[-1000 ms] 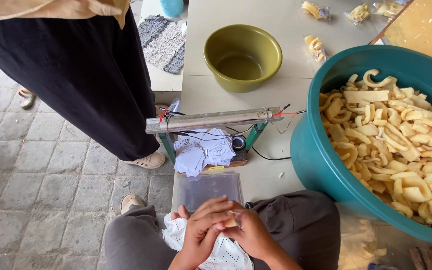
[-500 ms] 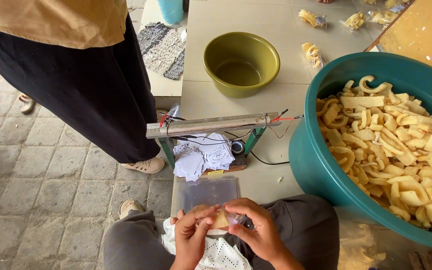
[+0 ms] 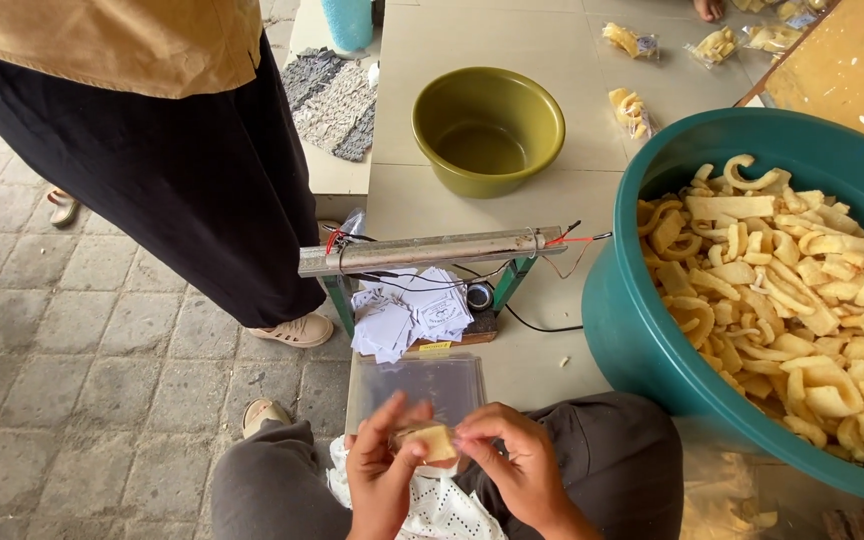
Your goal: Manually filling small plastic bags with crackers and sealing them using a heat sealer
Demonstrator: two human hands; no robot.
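The left hand (image 3: pixel 380 478) is half curled, thumb and fingers pinching the left end of a small clear plastic bag (image 3: pixel 430 443) with a pale yellow cracker inside, the fingertips pointing up and to the right. The right hand (image 3: pixel 510 455) is curled the same way from the other side, its thumb and forefinger nipping the bag's right edge, wrist angled in from the lower right. Both hands meet over the person's lap, above a white eyelet cloth (image 3: pixel 430 506) on grey trousers, just off the near edge of the tiled platform (image 3: pixel 552 60). The bag lies roughly flat between the hands, its long axis running left to right; which end is the mouth cannot be told. On the platform's near edge lies a stack of empty clear bags (image 3: pixel 422 383), behind it a heap of paper labels (image 3: pixel 407 312) under a metal bar sealer (image 3: pixel 430 250). A teal tub (image 3: pixel 632 330) of crackers fills the right side, an olive basin (image 3: pixel 487 128) sits farther back, and a standing person's black skirt (image 3: pixel 172 170) is at left.
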